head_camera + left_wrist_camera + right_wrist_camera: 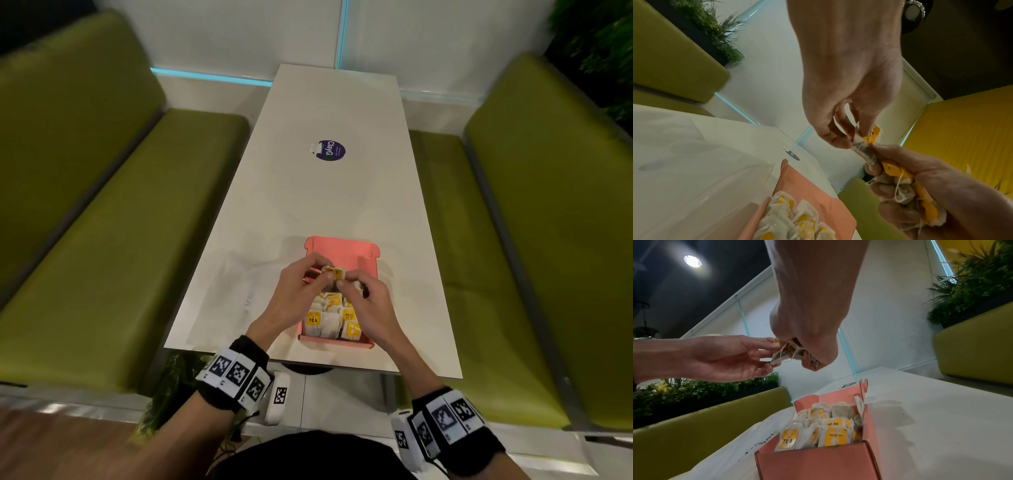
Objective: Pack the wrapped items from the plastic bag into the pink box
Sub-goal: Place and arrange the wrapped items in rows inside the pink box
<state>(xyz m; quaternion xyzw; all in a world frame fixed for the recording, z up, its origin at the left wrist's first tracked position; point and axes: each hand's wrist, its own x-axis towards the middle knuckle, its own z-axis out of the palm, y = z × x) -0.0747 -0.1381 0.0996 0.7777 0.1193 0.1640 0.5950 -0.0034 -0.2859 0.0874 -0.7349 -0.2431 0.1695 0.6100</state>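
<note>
Above the pink box [368, 270], sitting lengthwise near the white table's [325, 198] near edge (far end unfilled), the left hand [297, 291] is pinching one wrapped tea bag [334, 273] while the right hand [364, 301] is clutching several, with the plastic bag [253, 274] lying flat leftward.

Your hands [337, 291] cover the far half of the pink box [334, 342], so you cannot count the tea bags [334, 320] beneath. The clear plastic bag [253, 274] to its left barely shows against the surface [325, 192].
</note>
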